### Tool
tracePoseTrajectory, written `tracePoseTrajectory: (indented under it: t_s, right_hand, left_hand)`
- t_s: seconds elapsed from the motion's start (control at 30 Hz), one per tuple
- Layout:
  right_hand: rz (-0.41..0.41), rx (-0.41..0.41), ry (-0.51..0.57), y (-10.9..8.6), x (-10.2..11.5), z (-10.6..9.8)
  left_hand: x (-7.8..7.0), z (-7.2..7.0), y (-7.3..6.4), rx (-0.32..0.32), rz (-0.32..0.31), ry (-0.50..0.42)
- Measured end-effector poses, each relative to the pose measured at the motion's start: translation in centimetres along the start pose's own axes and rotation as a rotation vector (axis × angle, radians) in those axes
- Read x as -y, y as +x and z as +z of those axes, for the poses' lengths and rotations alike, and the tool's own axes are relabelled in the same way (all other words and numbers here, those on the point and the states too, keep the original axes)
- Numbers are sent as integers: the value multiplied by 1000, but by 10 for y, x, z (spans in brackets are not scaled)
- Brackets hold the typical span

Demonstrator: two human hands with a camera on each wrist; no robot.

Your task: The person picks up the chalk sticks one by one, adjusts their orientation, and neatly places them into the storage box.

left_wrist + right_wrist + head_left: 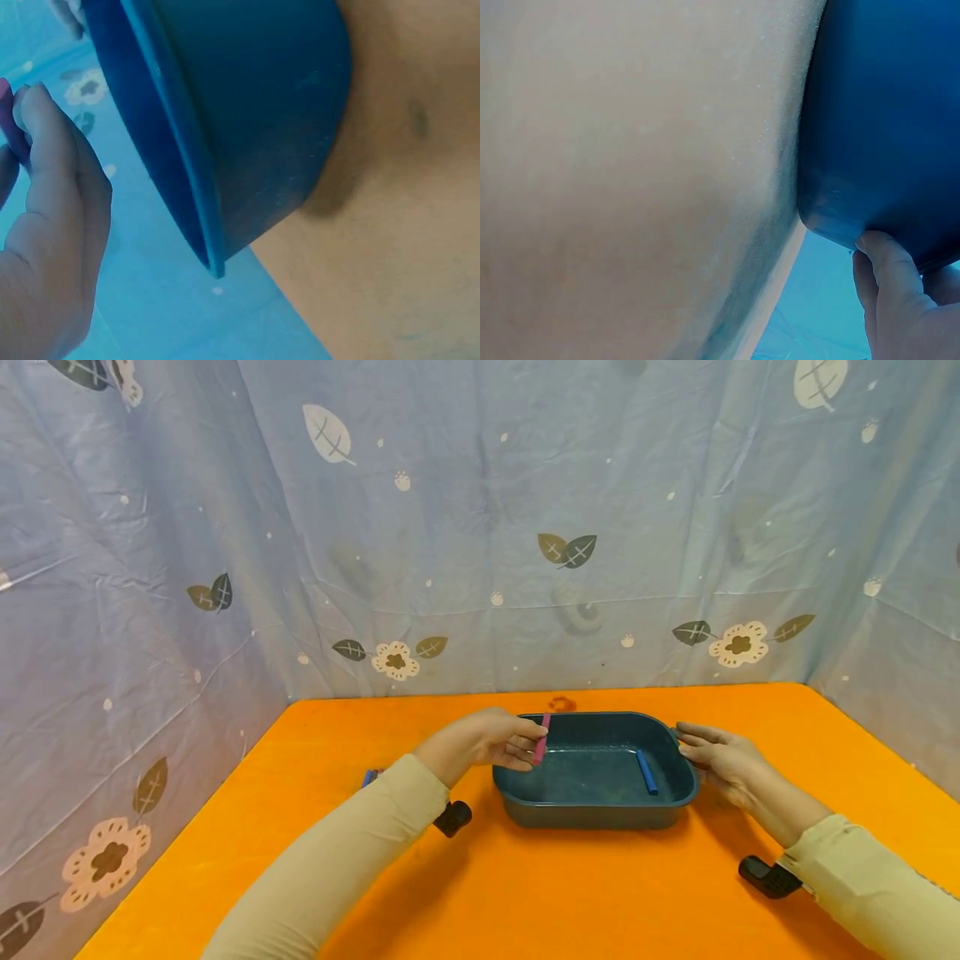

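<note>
Your L hand (501, 739) has the pink stick (542, 741) pinched btwn thumb & fingertips, a bit right of centre in the lower half of the head view, apparently over the left end of the bin (592, 817). Main risk: the pinch looks light, tips only, so the stick could slip or twist loose, esp. if you turn your wrist fast. If your knuckles clip the bin's rim, it could skid; your R hand (723, 764), fingers fairly straight w/ tips at the bin's right end, prob. steadies it but may not stop a hard knock. Letting go from up there might make the stick bounce, or roll into the blue stick (647, 772), which lies aslant on the bin's floor toward the right. Also, your L sleeve (352, 860) partly hides a small blue item (367, 777) left of centre; dropping that forearm could nudge it. As for looks: the pink stick is slim, straight, deep pink along its visible length, near upright in the frame w/ its top leaning slightly right. In the L wrist view only part of it shows, at the far left edge, darker & more purple. Any print or cap is too small to tell.
</note>
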State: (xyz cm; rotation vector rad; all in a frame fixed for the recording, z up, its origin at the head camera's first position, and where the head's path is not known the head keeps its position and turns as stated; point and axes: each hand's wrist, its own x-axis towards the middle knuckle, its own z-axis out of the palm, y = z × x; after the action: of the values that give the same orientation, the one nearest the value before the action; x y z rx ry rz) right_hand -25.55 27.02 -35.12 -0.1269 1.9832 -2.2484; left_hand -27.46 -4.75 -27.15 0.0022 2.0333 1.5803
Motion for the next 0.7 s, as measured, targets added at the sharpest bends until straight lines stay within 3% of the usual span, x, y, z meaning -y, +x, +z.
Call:
tracePoseTrajectory:
  t_s: [0.2,0.7]
  right_hand:
    - [-6,5,13,1,-2,0]
    - [-1,-7,6,0,-2,-2]
  left_hand:
    - [-12,6,7,46,-38,25]
    - [-33,17,25,83,-20,1]
